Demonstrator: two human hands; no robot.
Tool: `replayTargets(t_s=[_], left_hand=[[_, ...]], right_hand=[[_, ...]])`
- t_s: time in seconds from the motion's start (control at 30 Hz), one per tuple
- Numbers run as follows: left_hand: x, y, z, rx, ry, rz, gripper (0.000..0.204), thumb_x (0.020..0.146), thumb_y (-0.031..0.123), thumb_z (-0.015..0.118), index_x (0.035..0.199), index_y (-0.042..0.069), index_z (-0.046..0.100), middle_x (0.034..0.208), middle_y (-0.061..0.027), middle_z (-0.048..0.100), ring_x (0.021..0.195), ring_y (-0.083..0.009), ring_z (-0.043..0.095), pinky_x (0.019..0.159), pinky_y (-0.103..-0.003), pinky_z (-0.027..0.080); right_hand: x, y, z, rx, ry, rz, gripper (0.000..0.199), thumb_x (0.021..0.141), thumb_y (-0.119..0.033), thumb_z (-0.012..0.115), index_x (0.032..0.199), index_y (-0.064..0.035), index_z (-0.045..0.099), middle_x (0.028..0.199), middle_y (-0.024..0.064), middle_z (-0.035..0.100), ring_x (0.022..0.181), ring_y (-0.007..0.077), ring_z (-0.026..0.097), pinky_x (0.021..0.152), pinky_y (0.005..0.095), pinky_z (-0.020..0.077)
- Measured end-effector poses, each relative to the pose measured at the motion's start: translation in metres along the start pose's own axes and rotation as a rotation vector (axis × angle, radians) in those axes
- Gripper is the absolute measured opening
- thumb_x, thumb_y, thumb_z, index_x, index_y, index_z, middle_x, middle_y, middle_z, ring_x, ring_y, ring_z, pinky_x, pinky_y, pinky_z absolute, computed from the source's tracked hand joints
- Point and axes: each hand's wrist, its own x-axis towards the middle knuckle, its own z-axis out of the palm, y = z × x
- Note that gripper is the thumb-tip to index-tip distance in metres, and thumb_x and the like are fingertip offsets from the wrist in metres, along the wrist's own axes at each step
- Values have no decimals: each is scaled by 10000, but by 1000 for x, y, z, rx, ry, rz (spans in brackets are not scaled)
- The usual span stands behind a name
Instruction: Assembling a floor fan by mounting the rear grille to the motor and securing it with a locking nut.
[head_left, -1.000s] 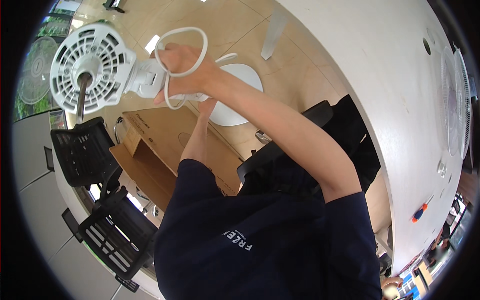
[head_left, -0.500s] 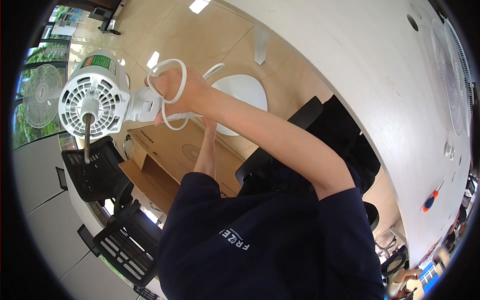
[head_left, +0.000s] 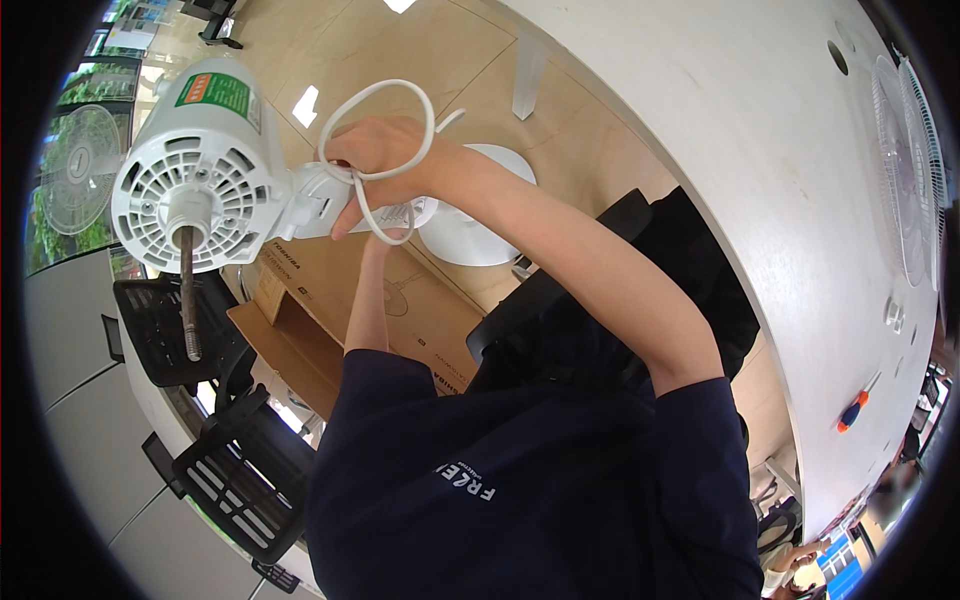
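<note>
the right hand (head_left: 385,150) is clenched around the neck of the white fan motor housing (head_left: 200,170) and its looped cord (head_left: 385,100), held up at far left; the left hand is hidden; it looks front-heavy and rigid, the neck the safest hold.

A hand (head_left: 385,150) grips the neck of a white fan motor (head_left: 200,175), a loop of white cord (head_left: 385,140) draped over it. The metal shaft (head_left: 188,290) points down. Below lie a cardboard box (head_left: 330,310) and a round white base (head_left: 480,215)
</note>
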Motion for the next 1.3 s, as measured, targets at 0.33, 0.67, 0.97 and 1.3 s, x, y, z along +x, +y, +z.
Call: replayTargets(t_s=[0.33,0.67,0.97,1.3], left_hand=[[16,25,-54,43,-9,-56,616,864,317,711,1349,21,472,1360,-113,494,1248,-220,456,1050,-357,372],[4,47,-59,99,-24,-106,632,856,314,720,1355,23,464,1353,-113,500,1244,-221,459,1046,-353,377],[-7,64,-15,106,38,-116,646,849,311,728,1360,25,457,1346,-112,505,1240,-222,461,1041,-349,380],[-13,86,61,286,-59,13,638,794,277,784,1318,46,503,1263,-85,565,1155,-203,511,958,-331,424]], right_hand=[[4,6,-6,26,-129,19,588,496,-453,903,799,-53,598,729,81,619,732,297,633,614,400,464],[13,8,-12,106,-202,15,592,520,-440,898,847,-37,612,824,108,668,798,308,649,688,397,487],[3,9,-9,156,-185,85,584,550,-449,889,864,-37,619,797,110,666,784,297,652,688,392,488],[-1,1,-12,196,-217,231,586,595,-410,866,1027,-73,658,923,97,704,875,269,673,741,362,515]])
